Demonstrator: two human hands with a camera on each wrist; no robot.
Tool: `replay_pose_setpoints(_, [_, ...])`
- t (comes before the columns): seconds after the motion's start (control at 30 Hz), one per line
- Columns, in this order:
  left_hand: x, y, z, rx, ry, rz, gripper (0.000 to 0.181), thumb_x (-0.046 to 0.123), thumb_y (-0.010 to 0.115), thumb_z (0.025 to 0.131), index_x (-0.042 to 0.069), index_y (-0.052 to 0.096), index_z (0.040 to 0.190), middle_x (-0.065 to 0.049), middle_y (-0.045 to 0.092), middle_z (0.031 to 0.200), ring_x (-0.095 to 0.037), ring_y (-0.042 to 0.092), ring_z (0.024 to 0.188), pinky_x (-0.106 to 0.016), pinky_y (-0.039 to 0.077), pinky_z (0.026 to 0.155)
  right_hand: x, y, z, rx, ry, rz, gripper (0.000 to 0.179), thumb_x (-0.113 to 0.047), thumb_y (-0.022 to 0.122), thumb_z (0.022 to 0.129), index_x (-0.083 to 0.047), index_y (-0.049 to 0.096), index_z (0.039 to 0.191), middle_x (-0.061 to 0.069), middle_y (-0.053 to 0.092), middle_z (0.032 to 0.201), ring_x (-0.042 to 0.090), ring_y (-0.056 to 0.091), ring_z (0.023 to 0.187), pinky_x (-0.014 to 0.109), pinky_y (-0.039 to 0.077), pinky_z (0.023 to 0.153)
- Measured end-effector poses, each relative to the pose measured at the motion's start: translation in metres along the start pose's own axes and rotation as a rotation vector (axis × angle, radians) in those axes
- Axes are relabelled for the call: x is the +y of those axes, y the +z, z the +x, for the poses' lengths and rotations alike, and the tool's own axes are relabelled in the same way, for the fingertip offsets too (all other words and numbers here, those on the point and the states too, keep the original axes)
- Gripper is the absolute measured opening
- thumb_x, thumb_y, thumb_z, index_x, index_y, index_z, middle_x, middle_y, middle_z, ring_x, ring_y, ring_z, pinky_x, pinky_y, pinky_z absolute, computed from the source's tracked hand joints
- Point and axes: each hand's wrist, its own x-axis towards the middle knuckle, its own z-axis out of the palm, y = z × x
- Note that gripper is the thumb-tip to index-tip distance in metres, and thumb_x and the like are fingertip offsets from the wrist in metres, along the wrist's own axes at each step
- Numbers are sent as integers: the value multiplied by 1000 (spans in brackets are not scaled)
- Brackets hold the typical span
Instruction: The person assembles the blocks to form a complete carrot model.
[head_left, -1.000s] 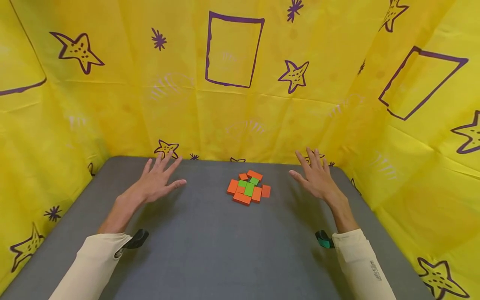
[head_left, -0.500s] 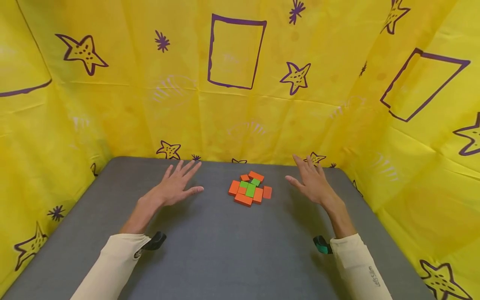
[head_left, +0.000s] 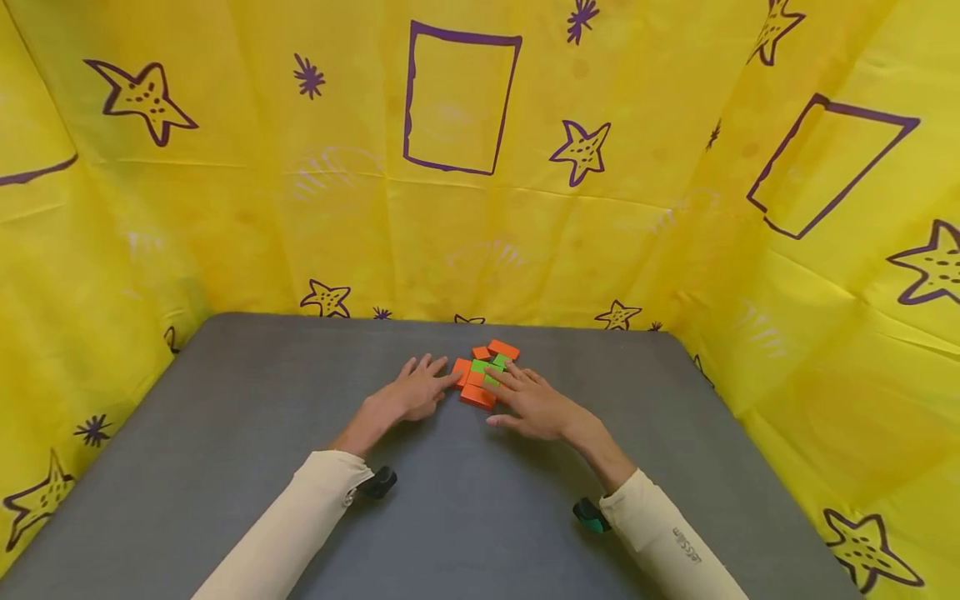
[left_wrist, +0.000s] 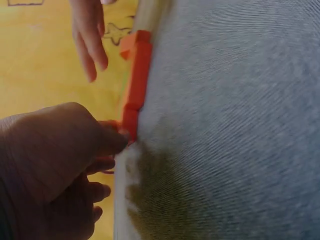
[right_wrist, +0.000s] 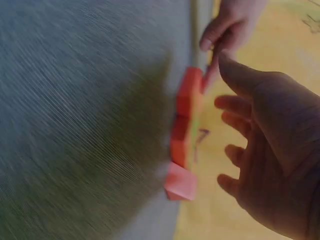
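Observation:
A flat cluster of orange and green blocks lies on the grey table. My left hand (head_left: pixel 412 392) is at its left side, index finger reaching the leftmost orange block (head_left: pixel 460 367). In the left wrist view, fingertips meet the end of the orange row (left_wrist: pixel 140 75). My right hand (head_left: pixel 542 410) hovers over the cluster's right part with fingers extended, hiding the blocks there. The right wrist view shows it apart from the orange blocks (right_wrist: pixel 180 142). Still visible in the head view are a front orange block (head_left: pixel 477 397), a green block (head_left: pixel 478 366) and a far orange block (head_left: pixel 503 348).
The grey table (head_left: pixel 255 400) extends around the cluster on all sides. Yellow cloth (head_left: pixel 337 217) with purple stars and frames hangs behind it and along both sides. Dark straps (head_left: pixel 377 483) stick out at both cuffs.
Both hands have come inward from the sides to the blocks. The left moved right to the cluster's left edge; the right moved left and nearer, over its right part.

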Motion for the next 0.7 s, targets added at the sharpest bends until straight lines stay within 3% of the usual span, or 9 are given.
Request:
replay_pose_setpoints(0.1, [0, 1, -2, 2, -2, 10, 48, 17, 49, 110, 16, 47, 158, -20, 28, 171, -50, 18, 160, -64, 13, 131, -6, 6, 3, -1, -8, -17, 57, -48, 60, 104, -8, 60, 146, 9, 29, 173, 47, 16, 162, 72, 20, 125])
replay_pose_setpoints(0.17, [1, -4, -10, -1, 31, -17, 40, 16, 52, 108, 13, 59, 148, -22, 32, 169, -51, 20, 159, -66, 13, 130, -10, 4, -1, -3, -9, -17, 47, -48, 61, 103, -9, 72, 128, 9, 33, 172, 47, 17, 162, 72, 20, 125])
replay_pose_setpoints(0.23, [2, -12, -20, -11, 71, -51, 33, 16, 57, 107, 12, 67, 137, -23, 35, 167, -52, 22, 158, -69, 13, 129, -12, -1, -6, -3, -22, -10, 41, -46, 63, 103, -9, 75, 117, 11, 37, 169, 46, 19, 161, 71, 21, 126])
replay_pose_setpoints(0.33, [3, -21, -31, -35, 120, -94, 37, 20, 65, 103, 11, 66, 139, -22, 38, 166, -47, 26, 158, -70, 13, 128, -11, -10, -12, -20, -67, -13, 40, -36, 71, 100, -7, 70, 128, 14, 44, 165, 46, 25, 160, 70, 22, 126])
replay_pose_setpoints(0.43, [4, -21, -30, -46, 169, -107, 57, 22, 71, 99, 11, 53, 153, -19, 40, 166, -42, 31, 157, -69, 15, 128, -8, -12, -13, -59, -101, -38, 63, -20, 80, 93, -8, 54, 150, 12, 49, 161, 41, 35, 156, 66, 27, 125])
replay_pose_setpoints(0.57, [4, -14, -22, -57, 240, -78, 66, 17, 75, 97, 11, 48, 156, -16, 49, 160, -38, 45, 149, -63, 29, 126, -7, -7, -7, -73, -159, -163, 63, -7, 81, 89, -10, 58, 147, 7, 62, 148, 31, 54, 140, 54, 40, 121])
replay_pose_setpoints(0.7, [1, -9, -20, 0, 264, -27, 65, 19, 78, 95, 9, 52, 153, -14, 59, 146, -33, 58, 131, -56, 42, 118, -7, -2, 0, -26, -147, -232, 51, -13, 83, 86, -12, 68, 135, 4, 68, 130, 25, 63, 122, 46, 48, 114])
